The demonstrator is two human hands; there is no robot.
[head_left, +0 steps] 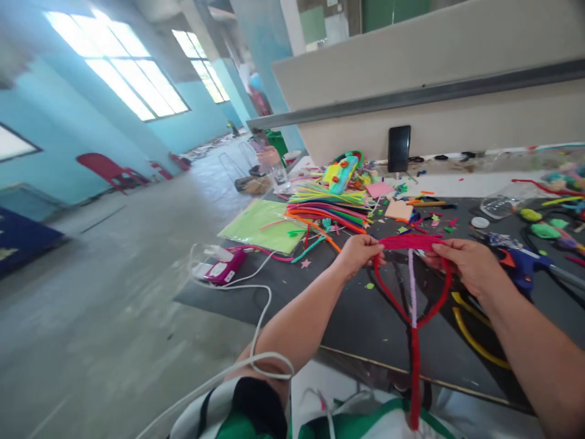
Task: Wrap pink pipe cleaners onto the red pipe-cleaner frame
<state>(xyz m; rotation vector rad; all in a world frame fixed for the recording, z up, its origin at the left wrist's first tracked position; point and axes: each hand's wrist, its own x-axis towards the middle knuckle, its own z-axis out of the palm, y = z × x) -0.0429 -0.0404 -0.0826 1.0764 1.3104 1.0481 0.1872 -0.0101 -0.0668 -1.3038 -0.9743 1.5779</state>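
Observation:
Between my two hands, over the dark table, is a pipe cleaner piece. Its thick red stem (415, 378) hangs down toward my lap, and two red arms branch upward from it. A lilac pipe cleaner (413, 286) rises in the middle. Across the top runs a bright pink-red bundle of pipe cleaners (409, 242). My left hand (359, 255) pinches the bundle's left end, near the top of the left red arm. At the other end, my right hand (468, 262) has thumb and fingers closed on it; some fingertips are hidden behind the piece.
A heap of coloured pipe cleaners (326, 210) lies beyond my left hand, beside a light green packet (265, 225). A blue glue gun (525, 268) and yellow pipe cleaners (478, 344) lie at right. A phone (399, 149) leans at the back. A white cable (267, 305) crosses my left arm.

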